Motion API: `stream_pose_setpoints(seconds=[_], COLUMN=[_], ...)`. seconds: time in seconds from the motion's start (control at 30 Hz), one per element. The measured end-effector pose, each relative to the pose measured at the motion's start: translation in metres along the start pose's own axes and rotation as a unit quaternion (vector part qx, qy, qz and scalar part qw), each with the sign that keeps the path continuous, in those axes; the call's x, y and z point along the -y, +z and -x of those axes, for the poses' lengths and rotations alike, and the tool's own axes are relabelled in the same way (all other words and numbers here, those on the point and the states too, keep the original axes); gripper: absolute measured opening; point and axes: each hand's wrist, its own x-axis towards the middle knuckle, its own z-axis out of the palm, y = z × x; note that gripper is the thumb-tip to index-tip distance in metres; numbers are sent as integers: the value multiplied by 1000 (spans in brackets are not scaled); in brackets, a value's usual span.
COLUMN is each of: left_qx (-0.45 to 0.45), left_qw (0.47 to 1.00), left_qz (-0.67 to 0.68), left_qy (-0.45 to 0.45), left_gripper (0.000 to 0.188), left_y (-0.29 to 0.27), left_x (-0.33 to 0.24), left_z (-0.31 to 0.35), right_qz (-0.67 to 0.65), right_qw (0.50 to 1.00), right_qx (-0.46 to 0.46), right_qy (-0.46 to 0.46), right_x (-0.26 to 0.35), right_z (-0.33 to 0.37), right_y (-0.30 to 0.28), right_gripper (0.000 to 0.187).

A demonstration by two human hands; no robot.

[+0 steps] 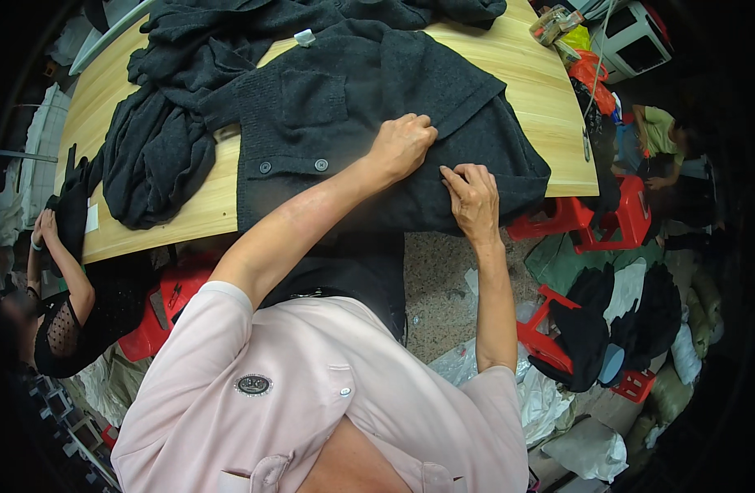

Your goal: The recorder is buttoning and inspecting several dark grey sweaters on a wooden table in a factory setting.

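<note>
A dark grey knit cardigan (353,156) lies spread at the table's front edge, with a patch pocket and two buttons showing on its left part. My left hand (402,148) is closed on the cloth near the middle, beside a diagonal folded edge. Lower and to its right, my right hand (474,195) has thumb and fingers drawn together on the knit close to the front edge. What lies between the fingertips of each hand is mostly hidden. A small white label (304,38) sits at the cardigan's far side.
More dark knit garments (160,156) are heaped left and far on the wooden table (550,107). Small scissors (587,145) lie near its right edge. Red stools (628,215) and bagged cloth stand at right. One co-worker's hands (45,228) hold dark cloth at left; another person (661,135) sits far right.
</note>
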Motion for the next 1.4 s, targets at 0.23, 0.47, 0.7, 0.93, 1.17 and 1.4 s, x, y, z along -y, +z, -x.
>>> stream_pose_setpoints(seconds=[0.23,0.47,0.7,0.93,1.17,1.4], left_qx=[5,42,-43,54,85,96], left_qw=[973,978,987,972,932,938], left_qz=[214,158,134,211,348,333], left_qy=[-85,-132,-75,-91,-57,-1], left_gripper=[12,22,12,22,22,24], left_y=[2,7,23,15,7,5], left_x=[-9,-26,-24,-12,1,7], left_z=[8,-5,9,4,6,10], right_qz=[-21,-86,-93,-41,15,-69], right_qw=[995,988,986,990,990,994], right_qx=[-99,-123,-132,-132,-78,7], right_qy=[-19,29,32,-16,-113,-84], right_x=[-10,-16,-14,-22,-28,-24], right_z=[-7,-14,-9,-9,-16,-19], right_y=[12,23,28,26,19,5], right_gripper=[12,12,11,13,9,10])
